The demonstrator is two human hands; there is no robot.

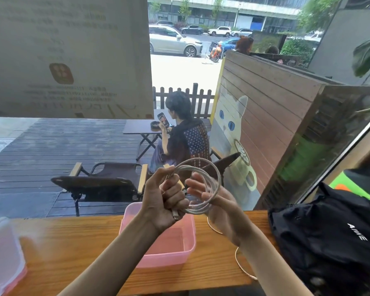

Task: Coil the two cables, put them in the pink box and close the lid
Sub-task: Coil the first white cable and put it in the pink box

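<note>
A white cable (pixel 209 167) hangs in several loops above the wooden counter, held up in front of me. My left hand (pixel 169 197) is clenched around the loops, and a plug end sticks out under the fist. My right hand (pixel 214 201) passes through the coil with its fingers spread, the strands lying across them. Below the hands stands the open pink box (pixel 186 251), with nothing visible inside. A second white cable (pixel 241 268) lies loose on the counter to the right of the box. The lid (pixel 2 259), clear with a pink rim, lies at the far left.
A black bag (pixel 329 238) takes up the right end of the wooden counter (pixel 77 251). A window stands just behind the counter; outside are folding chairs and a seated person on a deck.
</note>
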